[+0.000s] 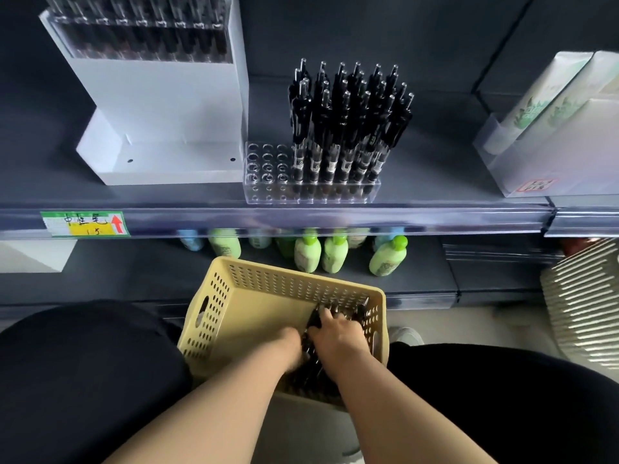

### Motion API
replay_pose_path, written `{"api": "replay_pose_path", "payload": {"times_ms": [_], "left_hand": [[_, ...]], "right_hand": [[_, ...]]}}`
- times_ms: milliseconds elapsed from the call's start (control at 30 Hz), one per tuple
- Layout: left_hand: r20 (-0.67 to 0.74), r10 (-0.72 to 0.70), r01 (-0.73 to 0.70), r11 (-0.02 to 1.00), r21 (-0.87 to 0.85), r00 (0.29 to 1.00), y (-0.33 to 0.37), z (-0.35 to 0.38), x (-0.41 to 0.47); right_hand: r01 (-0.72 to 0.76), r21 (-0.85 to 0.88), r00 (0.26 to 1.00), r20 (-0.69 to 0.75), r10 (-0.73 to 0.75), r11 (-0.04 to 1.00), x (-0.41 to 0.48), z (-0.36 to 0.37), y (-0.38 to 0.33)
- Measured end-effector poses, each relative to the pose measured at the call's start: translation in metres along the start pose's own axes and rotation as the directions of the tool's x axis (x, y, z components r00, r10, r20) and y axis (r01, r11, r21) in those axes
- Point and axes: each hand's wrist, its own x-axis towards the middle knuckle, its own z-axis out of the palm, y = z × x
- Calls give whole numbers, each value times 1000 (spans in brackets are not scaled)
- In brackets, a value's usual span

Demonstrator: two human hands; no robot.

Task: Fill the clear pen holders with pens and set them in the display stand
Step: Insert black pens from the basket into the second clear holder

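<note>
Head view looks down on a dark shelf. At the left stands a white display stand [157, 128] with a row of pens in its upper tier. Just beside it, on the right, a clear pen holder [311, 187] sits near the shelf edge; its left holes are free and its right part is full of black pens [348, 122], upright. Below, a yellow basket [234, 296] holds loose pens. Both hands are inside it: the left hand [288, 346] is half hidden, so I cannot tell its grip; the right hand [338, 333] curls around some pens.
</note>
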Motion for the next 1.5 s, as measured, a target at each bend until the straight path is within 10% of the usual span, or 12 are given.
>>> {"api": "replay_pose_path", "payload": {"times_ms": [500,767,900,1200,1500], "left_hand": [[-85,102,-128,906,-403,991,-28,-31,-27],[-10,181,-121,618,-777,983,-34,-68,-89],[-196,179,-265,654,-708,964,-39,-71,-102],[-804,128,-537,803,-260,581,-37,-105,-126],[-953,1,-750,617,-237,302,-21,-171,-164]], "right_hand": [[-186,496,914,-230,335,848,-19,-10,16],[53,777,845,-369,386,628,-35,-30,5],[182,847,860,-383,336,499,-42,-41,-4],[410,733,734,-618,281,542,-58,-86,-11],[773,631,583,-746,324,62,-83,-187,-5]]}}
